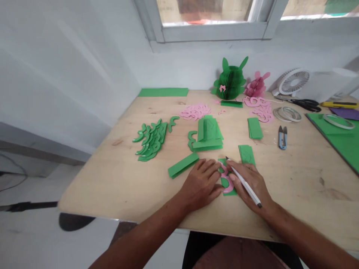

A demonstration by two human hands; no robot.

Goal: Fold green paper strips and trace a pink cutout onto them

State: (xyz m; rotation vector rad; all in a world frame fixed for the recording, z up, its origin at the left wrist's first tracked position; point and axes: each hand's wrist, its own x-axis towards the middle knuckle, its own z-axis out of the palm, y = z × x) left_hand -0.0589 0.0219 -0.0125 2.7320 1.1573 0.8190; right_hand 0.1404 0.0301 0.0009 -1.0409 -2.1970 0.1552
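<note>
My right hand (254, 183) is closed around a white pen (246, 186), its dark tip up and to the left near the top of a pink curved paper cutout (228, 185). That cutout lies on a green paper piece (230, 193) on the table. My left hand (200, 183) rests flat with its fingers stretched out, fingertips at the left edge of the cutout and the green paper. Just beyond my left hand is a folded green paper strip (183, 165). Behind my right hand lies a green piece with drawn outlines (246, 154).
Green curved cutouts (151, 142), stacked green papers (209, 132) and pink cutouts (195, 111) cover the table's (117, 186) middle. Along the back stand a green honeycomb paper figure (231, 82), a pink one (256, 86) and a fan (294, 82). Snips (282, 138), tape rolls (287, 114) and scissors (305, 104) lie right.
</note>
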